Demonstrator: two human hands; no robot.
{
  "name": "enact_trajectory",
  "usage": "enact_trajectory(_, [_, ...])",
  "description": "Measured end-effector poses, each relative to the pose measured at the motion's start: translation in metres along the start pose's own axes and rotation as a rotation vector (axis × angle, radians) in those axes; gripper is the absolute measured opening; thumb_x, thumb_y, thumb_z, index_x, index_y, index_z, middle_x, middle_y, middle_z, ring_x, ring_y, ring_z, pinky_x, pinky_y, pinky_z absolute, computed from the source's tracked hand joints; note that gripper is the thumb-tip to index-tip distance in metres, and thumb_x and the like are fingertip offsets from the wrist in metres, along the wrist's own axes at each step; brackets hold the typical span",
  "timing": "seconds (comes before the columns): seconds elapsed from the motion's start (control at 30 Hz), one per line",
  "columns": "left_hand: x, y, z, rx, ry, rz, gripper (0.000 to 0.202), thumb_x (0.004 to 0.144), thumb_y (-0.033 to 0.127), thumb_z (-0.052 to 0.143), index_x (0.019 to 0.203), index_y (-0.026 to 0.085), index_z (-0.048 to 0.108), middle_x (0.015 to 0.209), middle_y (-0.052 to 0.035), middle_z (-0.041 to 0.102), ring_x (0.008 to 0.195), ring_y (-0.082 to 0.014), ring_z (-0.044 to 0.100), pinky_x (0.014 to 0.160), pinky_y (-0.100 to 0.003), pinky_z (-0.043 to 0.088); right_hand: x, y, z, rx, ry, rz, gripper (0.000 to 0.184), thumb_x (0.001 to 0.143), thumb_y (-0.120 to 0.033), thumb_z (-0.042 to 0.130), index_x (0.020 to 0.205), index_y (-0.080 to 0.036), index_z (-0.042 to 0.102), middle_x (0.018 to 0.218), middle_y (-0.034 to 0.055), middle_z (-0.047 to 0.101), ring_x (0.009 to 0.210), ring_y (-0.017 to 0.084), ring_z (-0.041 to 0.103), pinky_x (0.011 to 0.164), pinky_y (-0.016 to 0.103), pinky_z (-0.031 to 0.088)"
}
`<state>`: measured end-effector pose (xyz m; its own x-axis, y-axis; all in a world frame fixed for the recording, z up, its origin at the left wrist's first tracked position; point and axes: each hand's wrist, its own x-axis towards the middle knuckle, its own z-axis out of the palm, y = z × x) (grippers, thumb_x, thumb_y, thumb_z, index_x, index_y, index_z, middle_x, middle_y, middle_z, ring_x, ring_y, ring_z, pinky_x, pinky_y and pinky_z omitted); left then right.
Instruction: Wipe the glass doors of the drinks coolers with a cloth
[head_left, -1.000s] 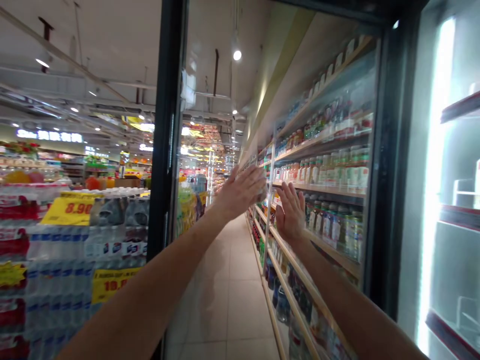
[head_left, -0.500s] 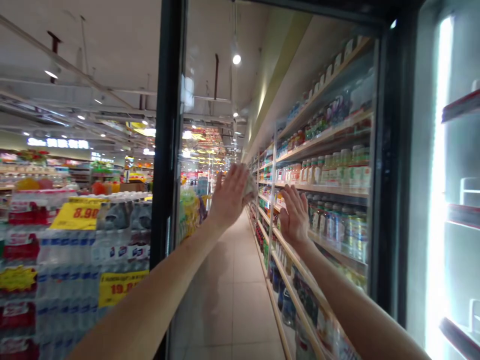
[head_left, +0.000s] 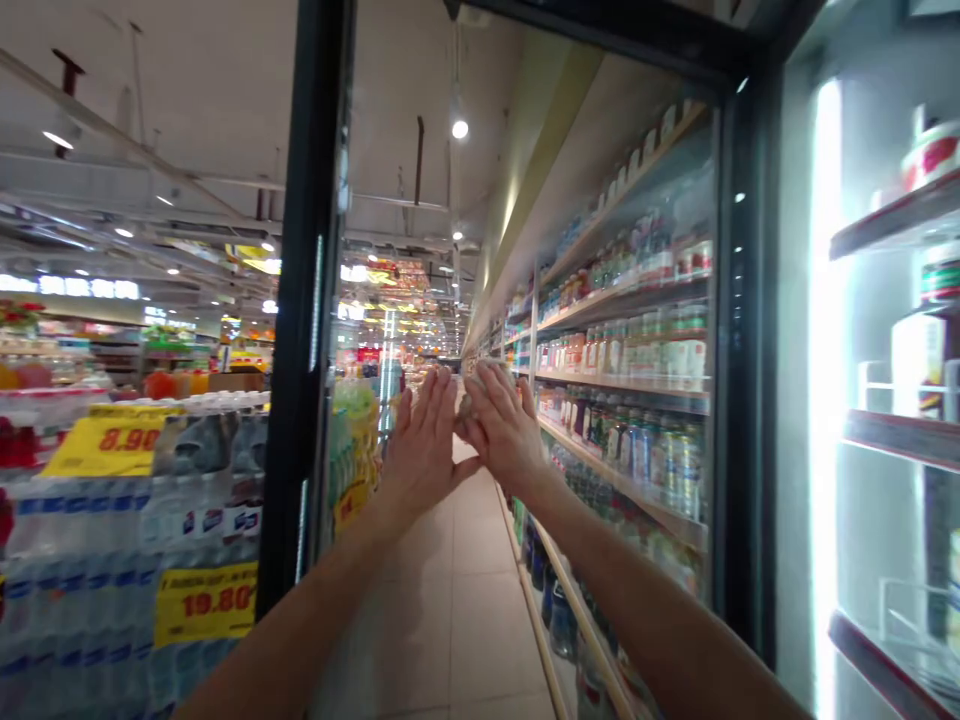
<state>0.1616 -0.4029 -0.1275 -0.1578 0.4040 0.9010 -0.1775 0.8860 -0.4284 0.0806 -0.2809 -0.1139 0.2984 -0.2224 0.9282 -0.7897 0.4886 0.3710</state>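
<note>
An open glass cooler door [head_left: 420, 200] in a supermarket aisle is seen from the head camera. Two bare arms are stretched out to it. The left hand [head_left: 421, 455] and right hand [head_left: 506, 435] are laid side by side on the glass at mid height, thumbs almost touching. Both are held open and flat, with the fingers [head_left: 431, 395] extended upward and nothing gripped in a fist. A small pale wad, probably a cloth [head_left: 466, 400], is seen just between the hands at the right hand's edge. Which hand presses it cannot be told.

The cloth is judged light, soft and easily crumpled. It is best kept bunched under a flat palm rather than pinched. The glass is judged stiff, smooth, slippery and breakable, and the door is likely to swing if pushed. It is best steadied at its dark frame [head_left: 300, 300].

Through the glass, drink shelves [head_left: 622, 380] and a tiled floor [head_left: 465, 600] are seen. Stacked water packs [head_left: 150, 520] with yellow price tags [head_left: 101, 440] stand to the left, and the lit cooler interior [head_left: 885, 430] is on the right.
</note>
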Motion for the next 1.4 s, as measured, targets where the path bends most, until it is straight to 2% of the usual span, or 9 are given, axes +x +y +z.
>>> enact_trajectory(0.13, [-0.005,-0.001,-0.002,0.002,-0.015,-0.003,0.092,0.082,0.063,0.040,0.144,0.002,0.009,0.145,-0.0221,0.030,0.140,-0.0284,0.013,0.113,-0.046,0.013,-0.011,0.069,-0.029,-0.155,0.006,0.131,0.040,0.092,-0.029,0.037,0.131,-0.023,0.046,0.139,0.0068,0.046,0.134,0.018,0.034,0.113,0.049,0.017])
enact_trajectory(0.3, [-0.001,0.003,0.002,0.023,-0.032,-0.033,0.091,0.082,0.064,0.040,0.145,0.006,0.009,0.148,-0.0202,0.025,0.141,-0.0293,0.011,0.113,-0.048,0.011,-0.032,0.148,-0.062,-0.234,0.258,0.614,0.050,0.091,-0.029,0.030,0.133,-0.004,0.041,0.139,0.0260,0.038,0.134,0.031,0.031,0.105,0.061,0.023])
enact_trajectory(0.53, [-0.018,0.005,0.007,-0.002,-0.021,-0.098,0.087,0.083,0.061,0.042,0.145,0.010,0.007,0.148,-0.0187,0.026,0.140,-0.0286,0.017,0.112,-0.048,0.013,0.004,0.045,-0.006,-0.107,0.066,0.140,0.048,0.089,-0.030,0.040,0.133,-0.014,0.043,0.144,0.0106,0.037,0.140,0.021,0.019,0.112,0.042,0.026])
enact_trajectory(0.63, [-0.037,0.010,0.005,0.010,-0.002,-0.177,0.081,0.086,0.054,0.041,0.145,0.011,0.008,0.147,-0.0194,0.027,0.139,-0.0289,0.019,0.111,-0.049,0.016,-0.015,0.064,-0.023,-0.148,0.023,0.075,0.044,0.090,-0.026,0.038,0.133,-0.020,0.042,0.141,0.0076,0.043,0.138,0.018,0.026,0.112,0.042,0.025])
enact_trajectory(0.77, [-0.049,0.018,0.002,-0.008,-0.029,-0.198,0.082,0.085,0.051,0.045,0.146,0.013,0.005,0.147,-0.0195,0.026,0.139,-0.0298,0.018,0.111,-0.051,0.015,-0.059,0.112,-0.056,-0.242,0.200,0.396,0.050,0.092,-0.022,0.029,0.140,-0.013,0.030,0.142,0.0188,0.037,0.139,0.025,0.023,0.108,0.055,0.023])
enact_trajectory(0.87, [-0.047,0.018,0.001,-0.013,-0.034,-0.202,0.082,0.085,0.052,0.045,0.146,0.012,0.005,0.147,-0.0201,0.026,0.139,-0.0306,0.017,0.110,-0.052,0.015,-0.065,0.081,-0.042,-0.235,0.244,0.486,0.052,0.092,-0.025,0.031,0.141,-0.010,0.028,0.144,0.0200,0.034,0.140,0.024,0.018,0.110,0.050,0.024])
enact_trajectory(1.0, [-0.049,0.011,0.000,-0.030,-0.033,-0.166,0.084,0.083,0.058,0.043,0.146,0.013,0.008,0.147,-0.0200,0.026,0.139,-0.0311,0.018,0.111,-0.052,0.015,-0.057,0.011,-0.011,-0.105,-0.036,0.159,0.048,0.089,-0.027,0.041,0.136,-0.020,0.040,0.143,0.0086,0.040,0.140,0.020,0.020,0.113,0.044,0.022])
enact_trajectory(1.27, [-0.056,0.018,-0.003,0.008,-0.072,-0.142,0.090,0.079,0.060,0.050,0.146,0.016,0.009,0.147,-0.0179,0.027,0.139,-0.0331,0.016,0.110,-0.056,0.010,-0.090,0.058,-0.036,-0.231,0.236,0.523,0.051,0.093,-0.026,0.033,0.143,-0.018,0.026,0.145,0.0174,0.034,0.140,0.025,0.020,0.109,0.055,0.022])
enact_trajectory(1.4, [-0.053,0.021,-0.002,0.003,-0.027,-0.148,0.089,0.079,0.061,0.049,0.146,0.016,0.011,0.146,-0.0173,0.031,0.138,-0.0326,0.019,0.111,-0.055,0.009,-0.089,0.021,-0.022,-0.121,0.036,0.208,0.050,0.090,-0.022,0.039,0.140,-0.022,0.033,0.140,0.0094,0.044,0.140,0.020,0.021,0.112,0.045,0.024])
